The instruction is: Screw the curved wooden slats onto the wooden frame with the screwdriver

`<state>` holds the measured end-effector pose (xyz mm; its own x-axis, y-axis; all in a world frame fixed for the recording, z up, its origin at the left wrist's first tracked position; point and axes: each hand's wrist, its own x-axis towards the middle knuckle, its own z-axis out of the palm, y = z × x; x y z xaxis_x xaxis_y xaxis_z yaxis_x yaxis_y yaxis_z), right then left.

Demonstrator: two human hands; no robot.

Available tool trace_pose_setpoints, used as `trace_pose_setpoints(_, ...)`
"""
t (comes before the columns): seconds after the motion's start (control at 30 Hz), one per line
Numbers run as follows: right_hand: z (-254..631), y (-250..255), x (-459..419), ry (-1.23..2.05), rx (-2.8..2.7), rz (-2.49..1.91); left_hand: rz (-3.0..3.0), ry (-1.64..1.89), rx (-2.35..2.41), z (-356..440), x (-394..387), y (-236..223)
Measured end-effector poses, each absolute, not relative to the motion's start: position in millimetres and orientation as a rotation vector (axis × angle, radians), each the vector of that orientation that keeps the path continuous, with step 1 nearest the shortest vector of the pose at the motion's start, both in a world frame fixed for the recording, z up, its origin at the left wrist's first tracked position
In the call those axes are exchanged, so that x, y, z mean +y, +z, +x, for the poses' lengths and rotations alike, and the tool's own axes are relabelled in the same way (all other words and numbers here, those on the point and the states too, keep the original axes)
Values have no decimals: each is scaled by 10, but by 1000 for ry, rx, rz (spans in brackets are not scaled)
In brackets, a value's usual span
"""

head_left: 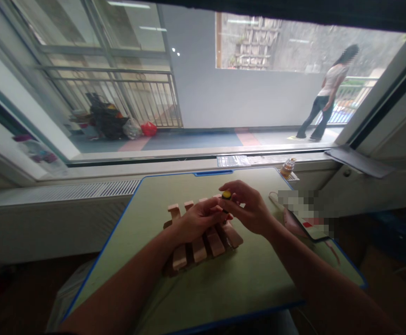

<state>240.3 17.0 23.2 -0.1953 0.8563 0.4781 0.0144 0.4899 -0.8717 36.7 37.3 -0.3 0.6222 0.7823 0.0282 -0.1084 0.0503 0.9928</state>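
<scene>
A small slatted wooden rack (216,243) lies on the pale green, blue-edged table (259,270), with several light slats side by side. In my right hand (253,208) is an upright screwdriver (226,195) with a yellow-and-black handle, above the rack's far right part. Thumb and fingers are closed around the handle; its tip is hidden. My left hand (199,219) rests across the slats, fingers pinched together close to the screwdriver's lower end. What those fingers hold, if anything, cannot be made out.
Right on the table lies a dark-edged flat device (320,238), partly blurred, with a cable. A small amber bottle (287,168) stands by the far right corner. Beyond are a window sill (189,164), a radiator (112,188), and a person (332,88) outside the glass.
</scene>
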Motion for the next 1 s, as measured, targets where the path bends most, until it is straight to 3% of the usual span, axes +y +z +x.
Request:
trace_pose_setpoints(0.2,2499,179,146,1087,-1545,-728,1413,722,643,366,392,-4)
trace_pose_setpoints(1.0,2395,143,160,916,-1423,-826,1429,667,614,353,417,-25)
